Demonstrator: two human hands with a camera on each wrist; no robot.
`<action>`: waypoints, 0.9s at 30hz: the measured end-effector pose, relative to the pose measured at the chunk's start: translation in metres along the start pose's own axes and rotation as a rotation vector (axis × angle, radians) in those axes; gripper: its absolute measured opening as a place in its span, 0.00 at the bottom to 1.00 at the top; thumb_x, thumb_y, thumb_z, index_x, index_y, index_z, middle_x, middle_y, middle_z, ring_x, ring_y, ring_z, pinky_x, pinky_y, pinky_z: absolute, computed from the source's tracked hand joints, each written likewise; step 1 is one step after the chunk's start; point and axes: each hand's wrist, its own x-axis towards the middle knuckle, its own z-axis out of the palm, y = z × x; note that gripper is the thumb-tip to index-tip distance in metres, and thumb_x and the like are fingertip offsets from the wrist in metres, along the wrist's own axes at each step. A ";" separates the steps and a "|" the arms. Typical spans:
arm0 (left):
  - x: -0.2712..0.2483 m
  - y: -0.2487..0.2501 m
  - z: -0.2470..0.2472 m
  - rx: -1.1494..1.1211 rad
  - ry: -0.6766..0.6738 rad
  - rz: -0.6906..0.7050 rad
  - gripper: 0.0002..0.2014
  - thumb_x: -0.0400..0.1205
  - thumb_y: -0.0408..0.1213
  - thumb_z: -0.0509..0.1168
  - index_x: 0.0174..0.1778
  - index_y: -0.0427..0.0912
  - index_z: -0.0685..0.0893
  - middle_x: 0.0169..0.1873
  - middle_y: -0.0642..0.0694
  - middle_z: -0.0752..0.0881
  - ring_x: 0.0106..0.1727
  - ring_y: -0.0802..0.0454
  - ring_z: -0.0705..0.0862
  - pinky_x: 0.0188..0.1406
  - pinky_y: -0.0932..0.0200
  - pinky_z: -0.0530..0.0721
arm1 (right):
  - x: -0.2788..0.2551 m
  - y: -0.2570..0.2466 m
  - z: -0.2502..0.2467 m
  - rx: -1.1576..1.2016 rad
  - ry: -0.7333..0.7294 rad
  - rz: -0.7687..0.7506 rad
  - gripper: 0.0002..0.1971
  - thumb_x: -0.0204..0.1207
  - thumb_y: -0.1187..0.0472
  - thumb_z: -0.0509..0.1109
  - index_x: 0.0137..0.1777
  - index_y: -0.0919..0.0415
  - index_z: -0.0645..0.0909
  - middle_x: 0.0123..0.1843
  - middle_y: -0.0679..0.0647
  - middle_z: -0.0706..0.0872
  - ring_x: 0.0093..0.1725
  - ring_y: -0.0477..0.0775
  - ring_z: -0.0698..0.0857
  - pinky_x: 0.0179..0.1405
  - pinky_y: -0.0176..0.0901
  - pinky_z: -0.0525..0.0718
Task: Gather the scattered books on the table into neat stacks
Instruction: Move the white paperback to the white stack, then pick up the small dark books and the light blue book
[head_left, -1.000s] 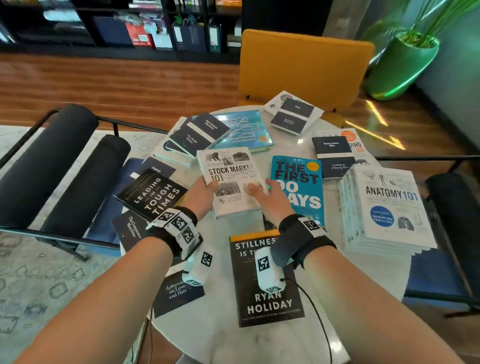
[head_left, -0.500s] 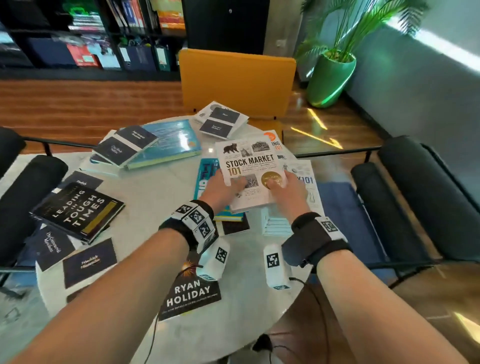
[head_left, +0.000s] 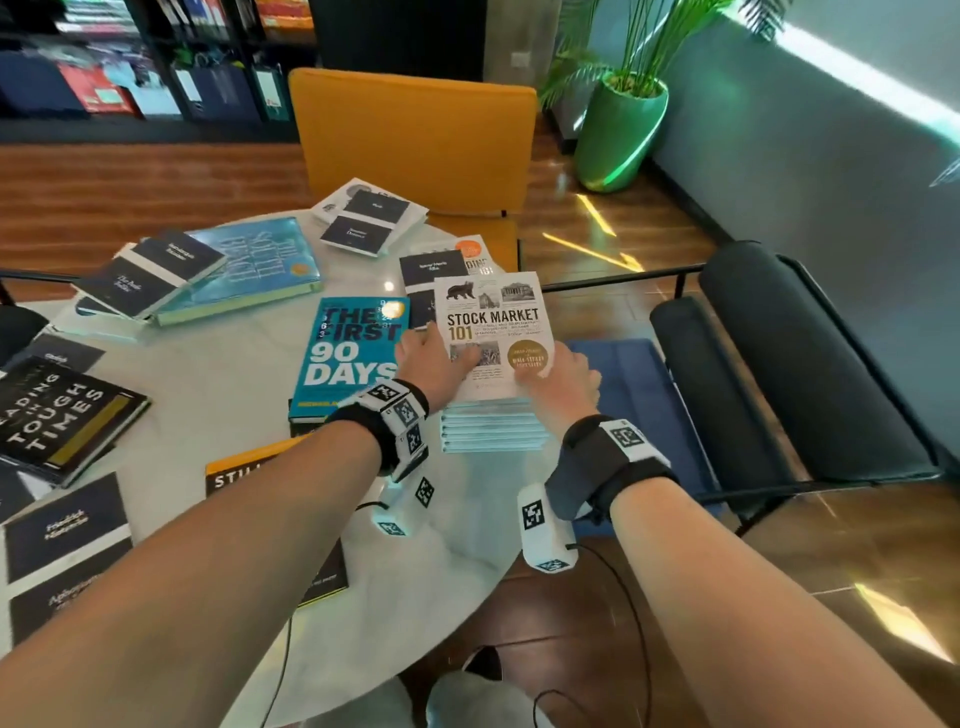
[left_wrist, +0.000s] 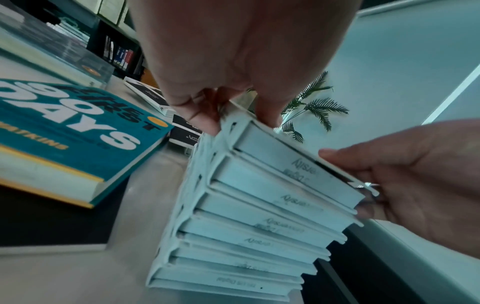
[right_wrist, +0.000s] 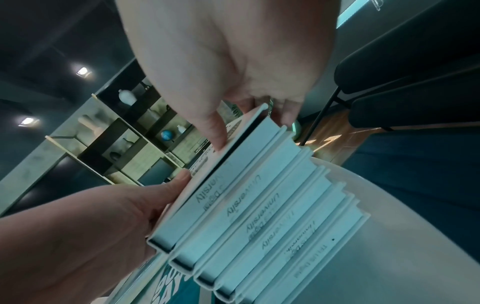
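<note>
The white Stock Market 101 book (head_left: 493, 332) lies on top of a stack of several white books (head_left: 493, 431) at the round table's right edge. My left hand (head_left: 457, 356) grips its near left corner, thumb on the cover. My right hand (head_left: 540, 371) grips the near right corner the same way. In the left wrist view my left hand (left_wrist: 236, 115) pinches the top book (left_wrist: 285, 162) of the stack (left_wrist: 246, 226). In the right wrist view my right hand (right_wrist: 254, 123) holds that book (right_wrist: 207, 205). Whether the book rests fully on the stack is unclear.
The teal First 90 Days book (head_left: 353, 353) lies just left of the stack. More books are scattered over the white table (head_left: 218, 374): Leading in Tough Times (head_left: 57, 415), a large light-blue book (head_left: 249, 270), small dark ones (head_left: 369, 218). An orange chair (head_left: 415, 135) stands behind, a black chair (head_left: 779, 364) right.
Both hands lifted the Stock Market 101 book from the table's middle and carried it right onto the white stack, covering the Anatomy 101 cover. The head turned right.
</note>
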 end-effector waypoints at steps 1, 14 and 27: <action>-0.001 -0.002 0.001 0.009 0.006 -0.003 0.34 0.83 0.56 0.60 0.77 0.35 0.64 0.71 0.32 0.67 0.74 0.34 0.65 0.74 0.44 0.65 | 0.000 0.002 0.001 0.002 -0.018 -0.030 0.21 0.73 0.47 0.63 0.65 0.50 0.76 0.64 0.57 0.79 0.66 0.65 0.72 0.56 0.51 0.67; -0.028 -0.014 -0.003 0.202 -0.033 0.273 0.55 0.67 0.49 0.80 0.84 0.43 0.54 0.77 0.46 0.70 0.72 0.41 0.67 0.74 0.44 0.66 | -0.012 0.025 -0.011 -0.196 -0.167 -0.259 0.38 0.73 0.62 0.68 0.82 0.48 0.59 0.72 0.53 0.72 0.70 0.62 0.65 0.61 0.44 0.65; -0.031 -0.033 -0.001 0.006 -0.069 0.274 0.57 0.68 0.54 0.79 0.85 0.51 0.47 0.72 0.43 0.74 0.73 0.42 0.70 0.73 0.46 0.70 | -0.030 0.004 -0.018 -0.350 -0.062 -0.221 0.34 0.70 0.63 0.66 0.78 0.52 0.66 0.76 0.59 0.69 0.73 0.64 0.61 0.71 0.52 0.68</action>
